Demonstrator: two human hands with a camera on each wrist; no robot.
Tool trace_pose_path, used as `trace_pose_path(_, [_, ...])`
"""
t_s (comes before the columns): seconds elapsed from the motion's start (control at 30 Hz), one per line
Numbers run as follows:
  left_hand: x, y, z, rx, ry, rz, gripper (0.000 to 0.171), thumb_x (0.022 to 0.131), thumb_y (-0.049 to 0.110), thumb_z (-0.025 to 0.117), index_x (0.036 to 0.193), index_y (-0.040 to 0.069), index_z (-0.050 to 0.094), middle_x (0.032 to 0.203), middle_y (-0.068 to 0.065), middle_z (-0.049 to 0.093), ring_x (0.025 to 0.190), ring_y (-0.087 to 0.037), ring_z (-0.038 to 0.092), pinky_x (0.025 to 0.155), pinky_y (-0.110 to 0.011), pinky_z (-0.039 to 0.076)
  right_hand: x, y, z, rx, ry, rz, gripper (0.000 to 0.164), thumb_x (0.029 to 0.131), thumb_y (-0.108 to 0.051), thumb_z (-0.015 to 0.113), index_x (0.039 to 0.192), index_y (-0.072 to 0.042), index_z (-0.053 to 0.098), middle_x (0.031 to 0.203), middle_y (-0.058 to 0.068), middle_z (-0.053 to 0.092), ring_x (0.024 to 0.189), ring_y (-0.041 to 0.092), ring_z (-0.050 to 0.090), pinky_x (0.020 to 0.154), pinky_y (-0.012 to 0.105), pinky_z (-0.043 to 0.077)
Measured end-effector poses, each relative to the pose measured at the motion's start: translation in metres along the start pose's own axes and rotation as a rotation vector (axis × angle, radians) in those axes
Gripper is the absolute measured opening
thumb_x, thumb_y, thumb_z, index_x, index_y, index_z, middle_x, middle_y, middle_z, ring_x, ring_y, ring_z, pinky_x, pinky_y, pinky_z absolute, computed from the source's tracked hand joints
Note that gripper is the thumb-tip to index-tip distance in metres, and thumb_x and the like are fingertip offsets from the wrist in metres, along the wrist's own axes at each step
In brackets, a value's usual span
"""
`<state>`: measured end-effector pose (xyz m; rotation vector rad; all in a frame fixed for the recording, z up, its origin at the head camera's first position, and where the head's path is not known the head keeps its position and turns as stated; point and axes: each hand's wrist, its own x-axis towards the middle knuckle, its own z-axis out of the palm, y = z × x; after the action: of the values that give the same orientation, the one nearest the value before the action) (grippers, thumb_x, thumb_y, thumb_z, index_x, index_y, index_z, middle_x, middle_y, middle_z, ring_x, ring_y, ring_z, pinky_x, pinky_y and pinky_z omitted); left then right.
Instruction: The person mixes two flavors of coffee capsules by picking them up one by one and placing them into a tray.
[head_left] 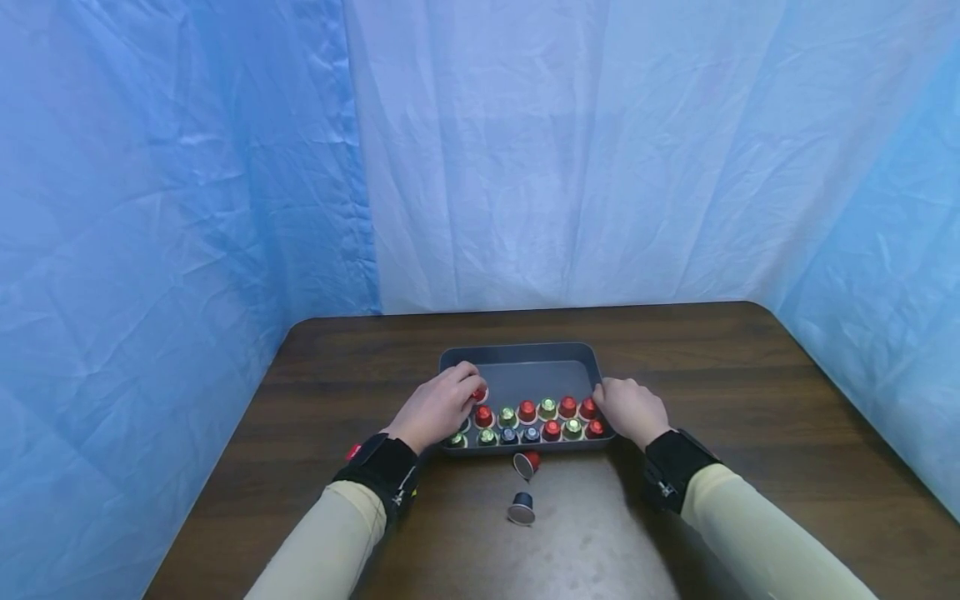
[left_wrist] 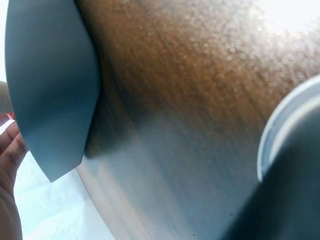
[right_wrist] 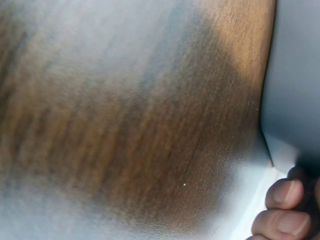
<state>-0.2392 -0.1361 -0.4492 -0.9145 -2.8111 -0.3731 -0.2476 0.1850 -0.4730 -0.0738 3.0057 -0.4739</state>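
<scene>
In the head view a dark grey tray (head_left: 536,352) lies on the table, with red, green and blue coffee capsules in two rows along its near side. My left hand (head_left: 433,410) reaches over the tray's left side and pinches a red coffee capsule (head_left: 480,394), partly hidden by the fingers. My right hand (head_left: 636,412) grips the tray's right rim. Curled fingers (right_wrist: 287,222) show beside the tray's wall (right_wrist: 295,75) in the right wrist view. The left wrist view shows mostly the tray's outer wall (left_wrist: 55,90), with part of the left hand behind it.
Just in front of the tray a red capsule (head_left: 533,459) lies on its side on the wooden table (head_left: 360,358). A dark blue capsule (head_left: 522,502) lies nearer to me. Blue and white sheets (head_left: 480,150) hang behind the table and at both sides.
</scene>
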Motion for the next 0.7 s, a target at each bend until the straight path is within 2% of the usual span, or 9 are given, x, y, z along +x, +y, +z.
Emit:
trace_pose_path(0.47, [0.0017,0.0010,0.0041,0.074,-0.084,-0.012,0.024,0.094,0.022,0.075,0.118,0.019,0.072,0.111,0.004,0.065,0.104,-0.014,0.062,0.104,-0.035,0.049,-0.0007,-0.0008,-0.0013,0.000,-0.001,-0.008,0.033,0.104,-0.028,0.053,0.106,0.000,0.070,0.093,0.015,0.071,0.073,0.026,0.062,0.068,0.045,0.055])
trace_pose_path(0.7, [0.0008,0.0004,0.0046,0.086,-0.084,0.007,0.026,0.093,0.022,0.077,0.118,0.018,0.073,0.114,0.004,0.068,0.109,-0.015,0.063,0.108,-0.035,0.046,-0.0005,-0.0006,-0.0007,0.000,0.004,-0.007,0.033,0.104,-0.028,0.053,0.106,0.000,0.070,0.095,0.016,0.072,0.074,0.026,0.062,0.071,0.047,0.056])
